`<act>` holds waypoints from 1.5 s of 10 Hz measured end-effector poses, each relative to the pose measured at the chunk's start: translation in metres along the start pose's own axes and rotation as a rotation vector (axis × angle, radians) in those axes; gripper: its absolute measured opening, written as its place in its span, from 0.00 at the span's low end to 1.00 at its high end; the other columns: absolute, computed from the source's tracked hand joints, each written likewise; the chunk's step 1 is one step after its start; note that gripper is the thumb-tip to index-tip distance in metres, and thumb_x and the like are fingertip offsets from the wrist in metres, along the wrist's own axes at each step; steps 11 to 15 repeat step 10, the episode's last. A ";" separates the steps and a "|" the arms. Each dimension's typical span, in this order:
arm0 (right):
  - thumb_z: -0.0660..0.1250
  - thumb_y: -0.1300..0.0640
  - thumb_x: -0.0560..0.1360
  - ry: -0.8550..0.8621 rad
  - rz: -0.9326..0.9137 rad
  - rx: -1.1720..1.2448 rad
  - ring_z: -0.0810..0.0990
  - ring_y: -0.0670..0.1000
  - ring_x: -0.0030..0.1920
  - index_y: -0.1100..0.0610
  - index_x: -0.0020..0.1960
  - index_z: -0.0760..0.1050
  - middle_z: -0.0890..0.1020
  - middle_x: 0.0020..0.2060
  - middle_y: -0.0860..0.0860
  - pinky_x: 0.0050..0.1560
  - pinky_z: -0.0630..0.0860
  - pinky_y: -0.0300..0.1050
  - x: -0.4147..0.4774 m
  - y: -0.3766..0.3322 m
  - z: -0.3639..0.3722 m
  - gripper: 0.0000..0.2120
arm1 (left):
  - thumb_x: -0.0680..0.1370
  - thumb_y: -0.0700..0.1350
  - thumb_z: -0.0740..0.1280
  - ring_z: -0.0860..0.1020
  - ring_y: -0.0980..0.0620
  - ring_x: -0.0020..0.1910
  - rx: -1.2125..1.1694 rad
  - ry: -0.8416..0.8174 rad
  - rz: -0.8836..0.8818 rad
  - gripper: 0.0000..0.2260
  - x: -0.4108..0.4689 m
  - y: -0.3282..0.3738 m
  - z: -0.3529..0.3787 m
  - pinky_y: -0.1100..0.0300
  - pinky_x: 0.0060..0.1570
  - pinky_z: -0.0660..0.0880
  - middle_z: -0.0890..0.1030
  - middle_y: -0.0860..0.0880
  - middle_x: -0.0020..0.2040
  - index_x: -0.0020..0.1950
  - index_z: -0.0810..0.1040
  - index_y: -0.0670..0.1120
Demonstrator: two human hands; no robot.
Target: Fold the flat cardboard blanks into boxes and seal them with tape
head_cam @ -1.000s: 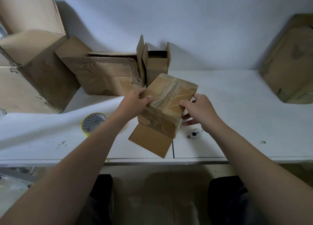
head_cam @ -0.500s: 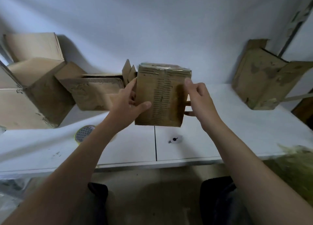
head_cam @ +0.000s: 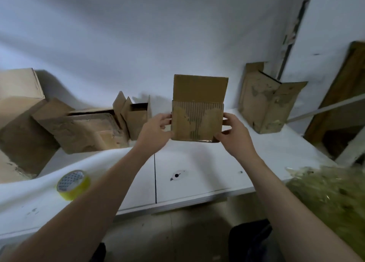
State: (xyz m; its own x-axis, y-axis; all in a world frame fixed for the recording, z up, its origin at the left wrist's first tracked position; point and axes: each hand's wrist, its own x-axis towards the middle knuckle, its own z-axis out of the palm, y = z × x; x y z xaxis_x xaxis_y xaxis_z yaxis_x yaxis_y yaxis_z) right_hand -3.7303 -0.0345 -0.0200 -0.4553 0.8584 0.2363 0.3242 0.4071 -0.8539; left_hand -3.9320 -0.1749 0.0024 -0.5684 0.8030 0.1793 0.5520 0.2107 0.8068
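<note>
I hold a small worn cardboard box [head_cam: 197, 121] upright in the air above the white table [head_cam: 199, 163]. Its top flap stands open and clear tape shows along its bottom edge. My left hand [head_cam: 156, 128] grips the box's left side and my right hand [head_cam: 234, 134] grips its right side near the lower corner. A roll of yellow tape [head_cam: 73, 184] lies on the table at the front left, apart from both hands.
Folded and flat cardboard boxes [head_cam: 83, 129] crowd the table's back left, with a small open-topped box [head_cam: 136, 117] among them. Another worn box [head_cam: 264, 106] stands at the back right. A greenish heap [head_cam: 333, 194] lies at the right edge. A small cap [head_cam: 176, 175] rests mid-table.
I have lifted the box off the table and turned it over, so the taped end now faces down and the open flap points up. The view has swung to the right.
</note>
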 end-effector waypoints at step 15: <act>0.68 0.47 0.74 -0.237 0.151 -0.525 0.79 0.59 0.54 0.43 0.77 0.59 0.80 0.57 0.51 0.53 0.78 0.52 0.146 0.141 0.034 0.35 | 0.80 0.63 0.61 0.55 0.36 0.79 0.699 -0.285 -0.075 0.29 0.141 -0.086 0.106 0.26 0.71 0.54 0.67 0.49 0.78 0.79 0.56 0.64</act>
